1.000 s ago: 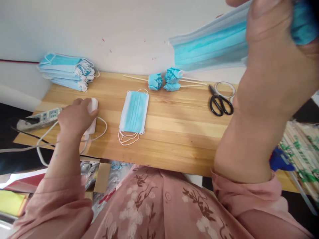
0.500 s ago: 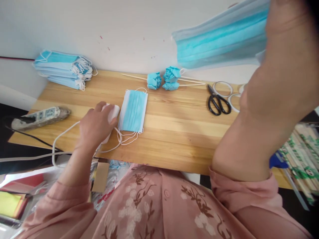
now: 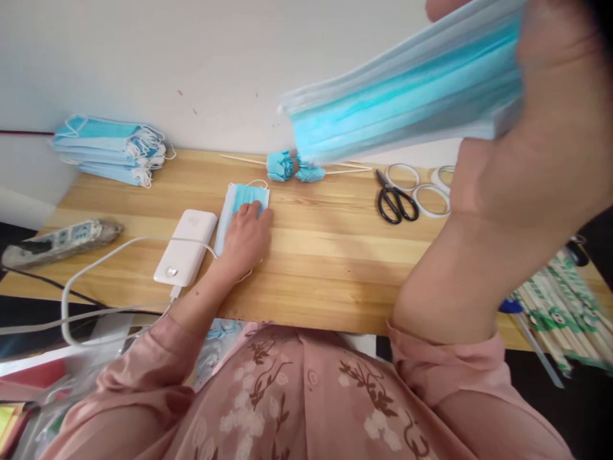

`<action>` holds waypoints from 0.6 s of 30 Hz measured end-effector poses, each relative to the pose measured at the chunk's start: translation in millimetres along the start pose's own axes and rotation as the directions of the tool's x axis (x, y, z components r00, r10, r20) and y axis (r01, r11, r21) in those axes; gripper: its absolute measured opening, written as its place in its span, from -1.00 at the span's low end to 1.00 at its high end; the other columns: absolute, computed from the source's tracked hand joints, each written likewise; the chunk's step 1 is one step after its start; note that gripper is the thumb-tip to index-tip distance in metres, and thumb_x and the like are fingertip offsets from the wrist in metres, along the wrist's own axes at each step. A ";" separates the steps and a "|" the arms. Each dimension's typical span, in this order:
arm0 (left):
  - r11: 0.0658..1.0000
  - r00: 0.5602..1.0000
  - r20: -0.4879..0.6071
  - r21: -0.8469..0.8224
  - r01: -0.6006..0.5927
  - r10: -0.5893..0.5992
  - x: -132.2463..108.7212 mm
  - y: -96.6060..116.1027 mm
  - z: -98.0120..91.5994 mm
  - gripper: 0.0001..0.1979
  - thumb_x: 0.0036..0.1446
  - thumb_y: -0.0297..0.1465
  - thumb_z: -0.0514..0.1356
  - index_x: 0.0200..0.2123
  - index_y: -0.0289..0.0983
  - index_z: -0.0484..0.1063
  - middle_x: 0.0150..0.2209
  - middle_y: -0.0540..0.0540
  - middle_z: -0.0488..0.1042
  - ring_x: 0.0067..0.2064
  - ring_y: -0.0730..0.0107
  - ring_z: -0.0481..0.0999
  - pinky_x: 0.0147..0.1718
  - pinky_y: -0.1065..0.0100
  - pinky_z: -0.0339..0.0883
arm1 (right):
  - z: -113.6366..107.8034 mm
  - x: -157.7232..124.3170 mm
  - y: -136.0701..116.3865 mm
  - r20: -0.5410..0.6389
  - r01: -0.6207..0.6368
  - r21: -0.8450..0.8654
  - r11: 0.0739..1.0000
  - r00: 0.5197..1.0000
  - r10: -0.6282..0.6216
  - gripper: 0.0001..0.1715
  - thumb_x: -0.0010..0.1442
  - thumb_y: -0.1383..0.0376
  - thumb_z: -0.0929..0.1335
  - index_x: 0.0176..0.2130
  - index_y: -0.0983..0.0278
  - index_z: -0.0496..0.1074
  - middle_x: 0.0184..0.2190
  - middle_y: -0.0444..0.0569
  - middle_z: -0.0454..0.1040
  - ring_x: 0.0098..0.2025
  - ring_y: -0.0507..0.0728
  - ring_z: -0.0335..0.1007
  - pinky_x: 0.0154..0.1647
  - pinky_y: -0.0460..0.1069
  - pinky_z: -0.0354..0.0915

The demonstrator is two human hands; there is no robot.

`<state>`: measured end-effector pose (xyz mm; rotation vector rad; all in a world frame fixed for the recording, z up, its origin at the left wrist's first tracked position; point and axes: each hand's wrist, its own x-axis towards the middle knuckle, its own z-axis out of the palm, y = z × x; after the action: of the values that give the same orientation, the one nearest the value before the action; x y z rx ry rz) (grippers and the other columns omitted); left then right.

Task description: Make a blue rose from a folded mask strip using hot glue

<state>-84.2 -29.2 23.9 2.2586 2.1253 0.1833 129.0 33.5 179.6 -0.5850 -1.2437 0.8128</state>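
My left hand (image 3: pixel 248 241) lies over a blue pleated face mask (image 3: pixel 239 196) on the wooden table, its fingers resting on the mask and covering the lower part. Up at the top right, close to the camera, my right hand (image 3: pixel 546 128) grips another blue face mask (image 3: pixel 407 89) by its right end. This mask stretches out to the left in the air, slightly blurred. Left of my left hand sits a white power bank (image 3: pixel 188 246) with a white cable. Behind the raised mask are blue flowers (image 3: pixel 280 166) on thin sticks, partly hidden.
A stack of masks (image 3: pixel 105 140) stands at the back left, with a power strip (image 3: pixel 79 236) in front. Black-handled scissors (image 3: pixel 396 199) and tape rolls (image 3: pixel 431 213) lie back right. Green-printed packs of wooden sticks (image 3: pixel 558 313) are at the right edge.
My left hand has left the power bank and moved right onto the mask on the table. The power bank now lies further left. The raised mask has shifted left and down.
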 end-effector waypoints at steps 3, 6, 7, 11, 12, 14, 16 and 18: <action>0.999 0.999 0.019 0.018 -0.032 0.032 2.9 -5.6 5.1 -0.60 0.28 -0.55 -0.04 0.07 -0.40 0.48 0.14 -0.46 0.45 0.14 -0.21 0.44 0.10 -0.16 0.36 | 1.4 5.2 1.7 0.046 0.233 -0.171 0.957 0.972 -0.228 -0.65 0.28 0.04 0.39 -0.34 0.17 0.68 -0.40 -0.29 0.60 -0.17 0.09 0.65 -0.12 -0.08 0.44; 0.986 0.995 -0.064 -0.149 -0.081 0.072 13.5 -15.3 0.7 -0.59 0.31 -0.51 -0.05 0.10 -0.35 0.45 0.08 -0.37 0.51 0.12 -0.11 0.49 0.12 -0.08 0.36 | -1.7 7.0 5.4 0.184 0.277 -0.194 0.941 0.953 -0.243 -0.88 0.32 0.28 0.44 -0.17 0.18 0.65 -0.17 -0.21 0.63 -0.10 0.15 0.65 -0.13 -0.06 0.53; 0.962 0.990 -0.129 -0.255 -0.093 0.061 20.2 -18.0 -3.9 -0.60 0.34 -0.47 -0.05 0.12 -0.31 0.44 0.09 -0.33 0.52 0.13 -0.05 0.49 0.14 -0.03 0.36 | -2.9 7.1 6.7 0.215 0.275 -0.180 0.945 0.948 -0.235 -0.85 0.35 0.32 0.41 -0.15 0.22 0.64 -0.17 -0.17 0.63 -0.11 0.15 0.65 -0.16 -0.04 0.54; 0.679 0.916 -0.370 -0.713 -0.175 -0.152 54.8 -15.9 -36.6 -0.58 0.45 -0.17 -0.08 0.22 -0.14 0.35 0.16 -0.17 0.49 0.16 0.16 0.50 0.09 0.17 0.43 | -7.6 10.2 17.1 0.333 0.176 -0.229 0.957 0.939 -0.093 -0.84 0.32 0.26 0.44 -0.15 0.27 0.64 -0.33 -0.08 0.64 -0.27 0.16 0.63 -0.25 0.03 0.53; 0.568 0.920 -0.349 -0.800 -0.194 -0.178 62.4 -11.8 -46.1 -0.55 0.46 -0.12 -0.09 0.24 -0.13 0.34 0.17 -0.17 0.49 0.14 0.18 0.52 0.06 0.19 0.45 | -8.6 11.6 21.5 0.370 0.124 -0.261 0.957 0.929 -0.020 -0.82 0.30 0.21 0.46 -0.14 0.23 0.65 -0.34 -0.09 0.64 -0.28 0.15 0.62 -0.25 0.03 0.53; 0.303 0.959 -0.256 -0.929 -0.210 -0.123 73.1 -1.6 -61.7 -0.48 0.45 -0.05 -0.10 0.23 -0.19 0.35 0.11 -0.21 0.53 0.05 0.17 0.58 -0.02 0.17 0.49 | -9.8 14.2 31.8 0.439 0.059 -0.310 0.949 0.894 0.087 -0.80 0.25 0.14 0.48 -0.15 0.16 0.64 -0.30 -0.13 0.66 -0.26 0.13 0.61 -0.19 0.04 0.55; 0.104 0.983 -0.179 -0.978 -0.181 0.030 77.4 7.9 -69.2 -0.42 0.38 0.05 0.00 0.18 -0.25 0.41 0.01 -0.24 0.59 -0.01 0.12 0.61 -0.09 0.15 0.51 | -9.6 15.5 42.6 0.478 0.050 -0.344 0.938 0.869 0.129 -0.77 0.22 0.12 0.50 -0.14 0.15 0.64 -0.25 -0.15 0.66 -0.21 0.11 0.61 -0.09 0.06 0.55; 0.029 0.977 -0.129 -0.990 -0.136 0.171 76.9 14.7 -67.4 -0.39 0.21 0.09 0.24 0.11 -0.26 0.48 -0.09 -0.21 0.62 -0.06 0.07 0.63 -0.16 0.18 0.50 | -7.9 15.6 52.4 0.487 0.035 -0.374 0.927 0.858 0.164 -0.71 0.19 0.11 0.51 -0.12 0.17 0.63 -0.19 -0.13 0.66 -0.13 0.15 0.60 -0.01 0.10 0.54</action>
<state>-72.5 42.8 97.2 1.4014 0.8937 1.2157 127.1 77.6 146.3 -0.7473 -1.9070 0.8228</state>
